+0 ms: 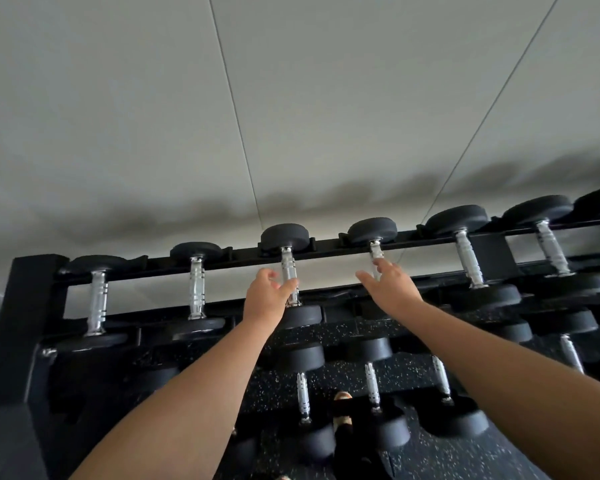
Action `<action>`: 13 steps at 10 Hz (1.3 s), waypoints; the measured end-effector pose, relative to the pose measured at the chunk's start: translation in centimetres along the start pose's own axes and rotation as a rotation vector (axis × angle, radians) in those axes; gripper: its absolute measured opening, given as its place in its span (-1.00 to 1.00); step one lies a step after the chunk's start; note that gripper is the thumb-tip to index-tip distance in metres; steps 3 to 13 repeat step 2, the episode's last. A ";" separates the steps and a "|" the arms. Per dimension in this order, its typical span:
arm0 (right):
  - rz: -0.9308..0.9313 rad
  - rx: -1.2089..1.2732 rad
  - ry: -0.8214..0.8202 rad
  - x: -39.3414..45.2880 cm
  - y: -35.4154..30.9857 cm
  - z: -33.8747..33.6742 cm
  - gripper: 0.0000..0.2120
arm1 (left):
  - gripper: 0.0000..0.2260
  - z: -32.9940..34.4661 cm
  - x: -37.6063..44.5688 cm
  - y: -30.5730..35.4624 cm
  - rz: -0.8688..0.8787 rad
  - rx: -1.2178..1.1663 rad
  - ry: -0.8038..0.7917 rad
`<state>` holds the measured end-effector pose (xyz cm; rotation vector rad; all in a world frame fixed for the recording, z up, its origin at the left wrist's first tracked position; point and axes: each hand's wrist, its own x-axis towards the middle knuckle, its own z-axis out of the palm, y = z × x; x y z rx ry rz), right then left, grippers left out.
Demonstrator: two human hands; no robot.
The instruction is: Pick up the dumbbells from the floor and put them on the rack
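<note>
Dumbbells (289, 271) in row on rack (326, 249) top tier; more on tier below.

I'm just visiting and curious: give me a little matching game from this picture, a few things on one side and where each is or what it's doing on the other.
Things:
1. left hand
2. right hand
3. foot
4. wall

Places or states:
A. pale grey, behind the rack
B. open, fingers spread over a handle on the top row
C. on the speckled floor, among the lower dumbbells
D. curled around a shiny handle on the top row

Pairs: 1-D, 2-B, 3-C, 4-A
</note>
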<state>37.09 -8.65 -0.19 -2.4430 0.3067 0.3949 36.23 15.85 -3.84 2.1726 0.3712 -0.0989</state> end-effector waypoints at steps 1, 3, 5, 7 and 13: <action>-0.035 0.025 0.048 -2.2 -1.6 0.0 -0.36 | -0.56 -2.1 -1.3 1.0 0.092 -0.005 -0.017; -0.080 0.004 0.094 -4.5 -3.0 -0.3 -0.33 | -0.59 -4.5 -2.6 2.0 0.157 0.016 -0.019; -0.080 0.004 0.094 -4.5 -3.0 -0.3 -0.33 | -0.59 -4.5 -2.6 2.0 0.157 0.016 -0.019; -0.080 0.004 0.094 -4.5 -3.0 -0.3 -0.33 | -0.59 -4.5 -2.6 2.0 0.157 0.016 -0.019; -0.080 0.004 0.094 -4.5 -3.0 -0.3 -0.33 | -0.59 -4.5 -2.6 2.0 0.157 0.016 -0.019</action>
